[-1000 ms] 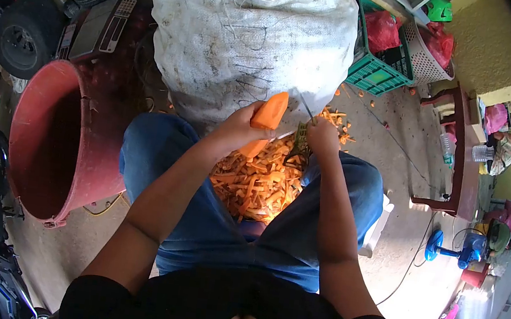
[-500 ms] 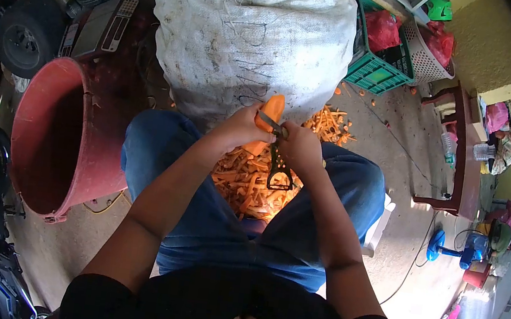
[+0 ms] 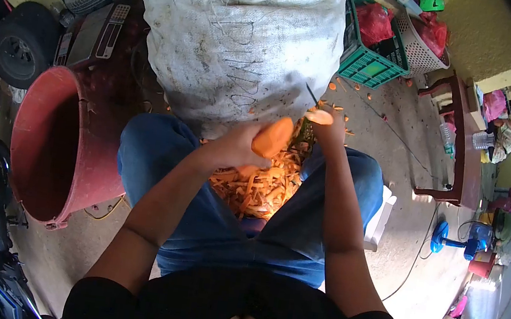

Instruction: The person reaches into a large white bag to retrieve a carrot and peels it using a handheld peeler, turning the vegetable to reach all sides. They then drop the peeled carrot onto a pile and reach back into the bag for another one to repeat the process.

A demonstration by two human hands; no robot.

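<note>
My left hand (image 3: 236, 146) is wrapped round a peeled orange carrot (image 3: 273, 137), its cut broad end facing up. Over by the right knee, my right hand (image 3: 334, 129) grips a knife (image 3: 311, 94) whose thin blade points up toward the sack. A pale cut-off carrot end (image 3: 319, 116) sits against that hand, by the blade. Below it shows a dark peeler (image 3: 302, 133), partly hidden and blurred. Between my legs lies a heap of carrot peelings (image 3: 255, 188), under both hands.
A big white woven sack (image 3: 243, 49) stands right in front of my knees. To the left is a large red barrel (image 3: 104, 147), open at the mouth. Green crate (image 3: 372, 68) and white basket (image 3: 425, 53) hold red bags. A blue fan (image 3: 440, 236) and another person (image 3: 508, 139) are at the right.
The knife has left the carrot, and my right hand has moved up and to the right with the cut-off end. My left hand keeps the carrot, now tilted with a cut face showing.
</note>
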